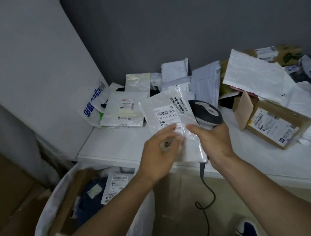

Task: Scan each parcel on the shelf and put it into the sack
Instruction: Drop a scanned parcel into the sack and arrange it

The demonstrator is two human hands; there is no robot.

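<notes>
Pinching the white parcel (170,115) at frame centre, labelled "56-6-6603" and "502-602-12-815", is the left hand (160,150), while the right hand (213,141) grips the scanner (207,113).

Left grip (161,149) pinches parcel (167,114) over shelf (114,141), right grip (211,140) holds scanner (208,114), sack (43,223) lower left.

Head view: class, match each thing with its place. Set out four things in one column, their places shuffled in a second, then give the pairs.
Things
1. scanner
2. clear parcel
3. brown box
4. sack

Places
A. on the floor, below the left end of the shelf
B. in the left hand
C. lying on the shelf, at right
D. in the right hand

Pairs: 1-D, 2-B, 3-C, 4-A
</notes>
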